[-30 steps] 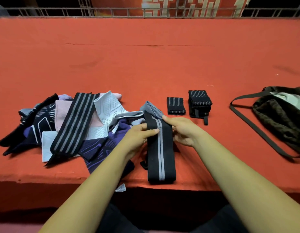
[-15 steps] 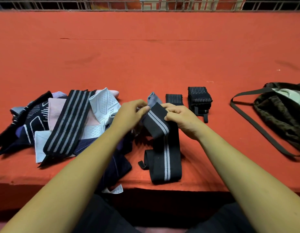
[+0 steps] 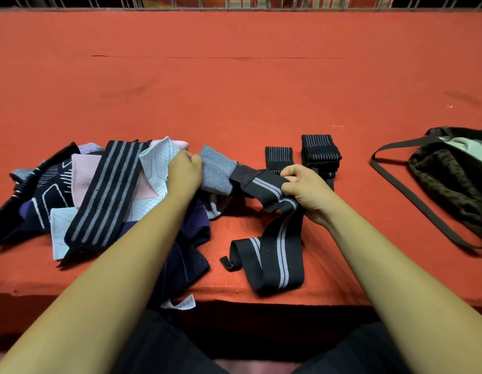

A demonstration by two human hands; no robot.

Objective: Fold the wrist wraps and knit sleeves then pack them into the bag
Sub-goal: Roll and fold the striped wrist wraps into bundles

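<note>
At frame centre the right hand (image 3: 304, 190) gripped the striped wrist wrap (image 3: 272, 191), whose tail lay near the tabletop (image 3: 234, 90) front edge. The left hand (image 3: 184, 171) clutched a grey knit sleeve (image 3: 215, 171). The wrap's fastener patch, touching that sleeve, could snag the knit.

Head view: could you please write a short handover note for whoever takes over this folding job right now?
Left hand: grips the grey knit sleeve at the right edge of the pile.
Right hand: grips the two-stripe wrist wrap. Its dark end tab touches the sleeve, and the rest trails toward the near edge of the red table.
Done: a folded wrap and a thicker folded bundle lie beyond the right hand.
Left: fold this wrap and the unfolded pile on the left, then pack everything into the bag on the right.
</note>
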